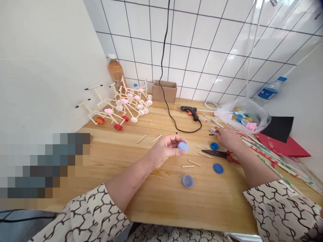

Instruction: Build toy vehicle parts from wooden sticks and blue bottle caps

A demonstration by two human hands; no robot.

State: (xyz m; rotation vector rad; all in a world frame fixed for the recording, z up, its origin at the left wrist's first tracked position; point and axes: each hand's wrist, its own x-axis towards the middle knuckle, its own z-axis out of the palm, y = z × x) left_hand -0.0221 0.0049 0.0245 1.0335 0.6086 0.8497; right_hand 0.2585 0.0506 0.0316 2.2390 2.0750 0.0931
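Observation:
My left hand (168, 151) pinches a light blue bottle cap (183, 147) between thumb and fingers, above the middle of the table. Reaching to the right, my right hand (229, 138) has its fingers closed at a small greyish object (214, 131) that I cannot make out. Just below that hand lie dark-bladed scissors (215, 153) with red handles, partly hidden by my forearm. Near them are a blue bottle cap (214, 146) and another blue cap (218, 168). A light blue cap (188, 180) sits open side up, with short wooden sticks (188, 166) beyond it.
Bicycle-like stick models (123, 104) with cap wheels stand at the back left, before a drink bottle (116, 70). Behind are a cardboard box (164, 91), a glue gun (190, 112) with its black cord, and a tape roll (211, 105). A bag of caps (219, 112) and packaged sticks (272, 151) lie right.

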